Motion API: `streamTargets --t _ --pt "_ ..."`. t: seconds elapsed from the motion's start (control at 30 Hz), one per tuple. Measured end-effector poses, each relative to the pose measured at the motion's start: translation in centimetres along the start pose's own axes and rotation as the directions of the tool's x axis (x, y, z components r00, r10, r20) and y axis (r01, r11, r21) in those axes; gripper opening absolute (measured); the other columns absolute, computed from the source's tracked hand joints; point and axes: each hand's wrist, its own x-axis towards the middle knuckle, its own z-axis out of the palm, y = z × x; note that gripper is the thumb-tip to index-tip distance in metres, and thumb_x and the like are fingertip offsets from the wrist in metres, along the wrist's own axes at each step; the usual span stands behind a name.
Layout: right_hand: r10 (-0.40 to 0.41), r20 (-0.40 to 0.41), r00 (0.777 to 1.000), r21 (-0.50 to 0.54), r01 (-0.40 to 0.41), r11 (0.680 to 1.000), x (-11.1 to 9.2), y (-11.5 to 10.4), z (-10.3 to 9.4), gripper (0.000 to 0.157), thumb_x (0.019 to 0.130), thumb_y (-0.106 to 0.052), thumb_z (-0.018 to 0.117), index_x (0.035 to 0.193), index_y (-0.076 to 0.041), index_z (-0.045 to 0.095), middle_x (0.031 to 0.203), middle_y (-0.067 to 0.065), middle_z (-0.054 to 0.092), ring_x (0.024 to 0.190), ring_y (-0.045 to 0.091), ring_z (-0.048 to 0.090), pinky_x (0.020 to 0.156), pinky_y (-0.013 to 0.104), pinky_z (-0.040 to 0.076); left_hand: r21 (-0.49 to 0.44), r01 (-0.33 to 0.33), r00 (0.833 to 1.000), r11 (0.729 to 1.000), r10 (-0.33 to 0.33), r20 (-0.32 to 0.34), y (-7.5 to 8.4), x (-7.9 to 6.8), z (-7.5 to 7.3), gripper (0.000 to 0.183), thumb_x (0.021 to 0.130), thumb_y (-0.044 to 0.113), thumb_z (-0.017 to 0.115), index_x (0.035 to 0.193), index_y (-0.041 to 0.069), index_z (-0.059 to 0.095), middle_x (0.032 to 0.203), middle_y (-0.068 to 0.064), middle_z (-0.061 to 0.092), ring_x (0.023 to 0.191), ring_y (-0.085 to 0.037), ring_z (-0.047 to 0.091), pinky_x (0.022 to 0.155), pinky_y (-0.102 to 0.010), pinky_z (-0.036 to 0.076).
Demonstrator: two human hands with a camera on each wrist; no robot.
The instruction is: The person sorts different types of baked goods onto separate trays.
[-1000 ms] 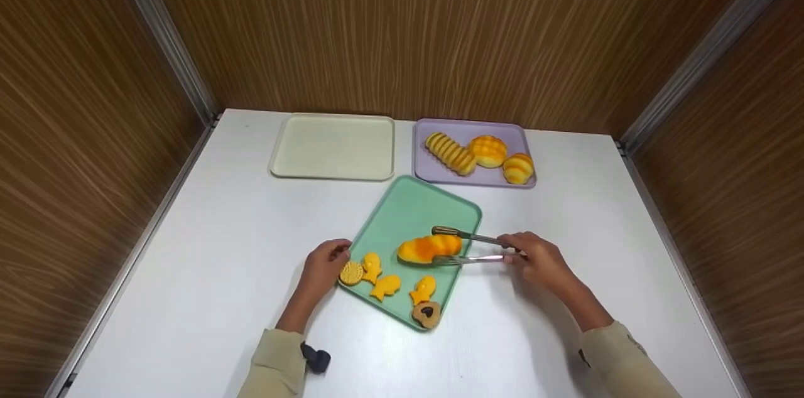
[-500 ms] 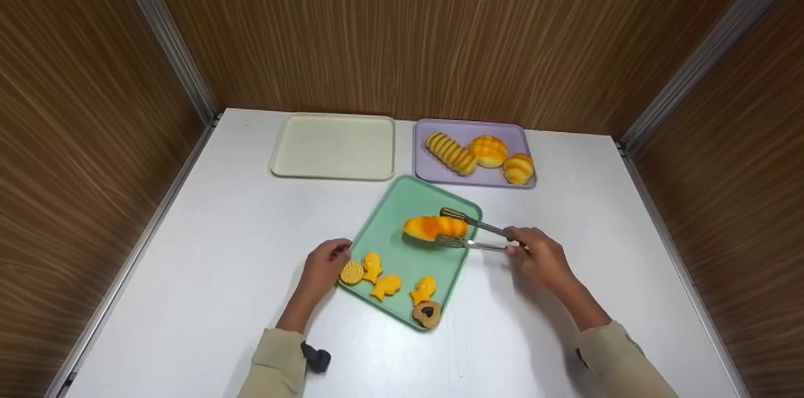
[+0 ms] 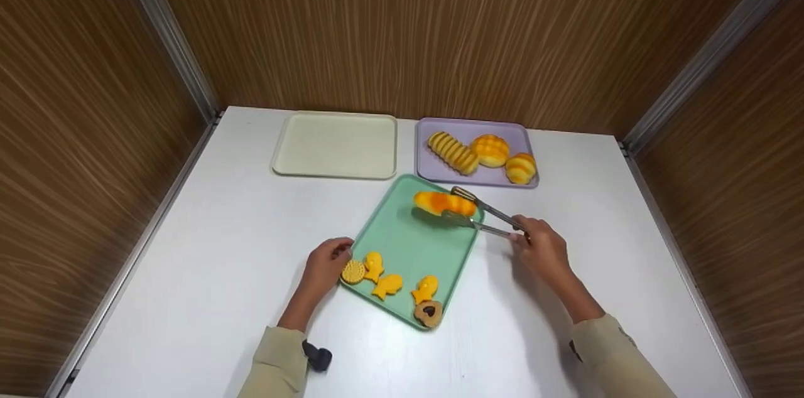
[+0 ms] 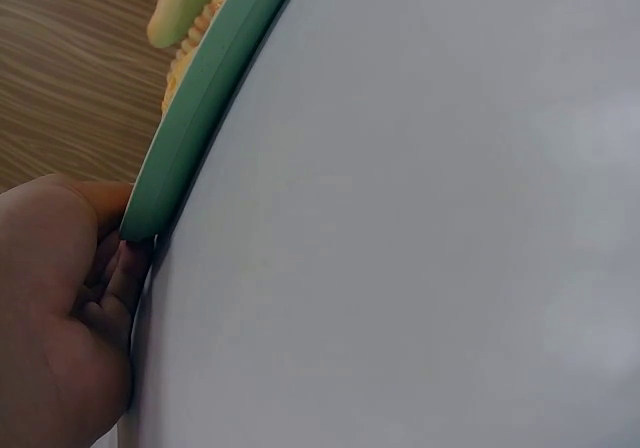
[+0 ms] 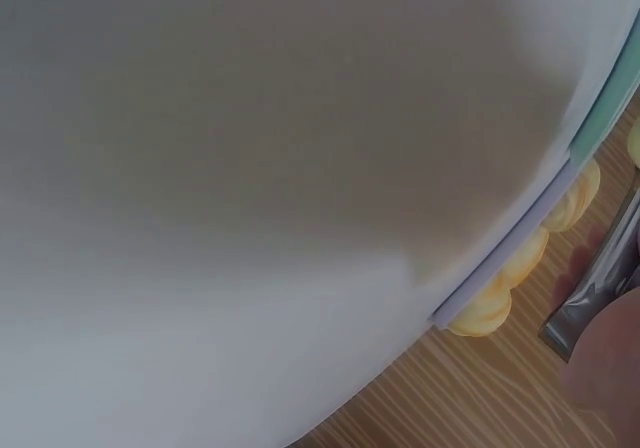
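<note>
Two hands at work over a white table [image 3: 207, 285], three trays on it. Right hand [image 3: 545, 248] clasps one pair of metal tongs [image 3: 499, 215]; their two ends flank a single elongated orange-yellow bread [image 3: 433, 202] by its right half, one on the far side, one on the near. Bread is over the far end of the green tray [image 3: 402, 241], a shadow beneath it. Its long axis runs nearly crosswise to the person, the left end slightly farther off; the tongs slant to it from the right hand, far and leftward. Left hand [image 3: 325, 267] grips the green tray's left corner, fingers curled at the rim. That tray sits askew, long axis going away and rightward. Along its near end: three fish-shaped crackers [image 3: 387, 285], one round cracker [image 3: 353, 271] beside the left hand, one cookie with a dark heart centre [image 3: 428, 317]. Behind, one cream tray [image 3: 339, 145] at left; one purple tray [image 3: 515, 134] at right with three breads: a long striped loaf [image 3: 452, 152] lying diagonally, a round grid-topped bun [image 3: 490, 150], a small banded roll [image 3: 521, 168].
</note>
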Motion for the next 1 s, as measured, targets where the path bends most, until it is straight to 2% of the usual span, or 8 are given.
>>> streamTargets --t 0.37,0.67,0.83,1.0 --pt "0.106 -0.043 0.993 -0.014 -0.106 0.994 1.3 0.1 0.6 0.027 0.096 -0.017 0.068 0.121 -0.008 0.066 0.1 0.013 0.069 0.088 0.03 0.057 0.072 0.046 0.043 0.003 0.008 1.0 1.0 -0.008 0.002 -0.1 0.0 0.0 0.026 0.1 0.015 0.061 0.125 0.009 0.069 0.113 -0.008 0.068 0.102 -0.021 0.061 0.091 -0.041 0.051" --pt "0.17 -0.044 0.985 -0.017 -0.17 0.985 3.0 0.6 0.8 0.026 0.099 -0.017 0.064 0.122 -0.004 0.063 0.101 0.017 0.068 0.097 0.036 0.06 0.083 0.054 0.046 0.005 0.009 1.0 1.0 -0.009 0.004 0.0 0.0 0.1 0.027 0.1 0.017 0.062 0.125 0.009 0.068 0.113 -0.007 0.068 0.102 -0.022 0.061 0.092 -0.041 0.05" --pt "0.19 -0.021 0.982 -0.053 -0.191 0.98 4.0 0.5 0.8 0.025 0.1 -0.016 0.062 0.122 -0.003 0.062 0.098 0.017 0.066 0.095 0.035 0.059 0.081 0.053 0.046 0.0 -0.015 1.0 1.0 0.015 0.002 0.0 -0.1 0.0 0.026 0.1 0.016 0.061 0.125 0.009 0.068 0.113 -0.008 0.068 0.104 -0.022 0.062 0.093 -0.043 0.051" --pt "0.198 -0.012 0.98 -0.066 -0.199 0.978 4.9 0.4 0.9 0.022 0.101 -0.016 0.061 0.118 -0.002 0.063 0.094 0.016 0.064 0.091 0.034 0.056 0.079 0.051 0.044 0.001 -0.012 1.0 1.0 0.012 0.003 0.0 -0.2 0.0 0.027 0.101 0.016 0.061 0.125 0.009 0.068 0.114 -0.008 0.068 0.104 -0.022 0.062 0.093 -0.042 0.05"
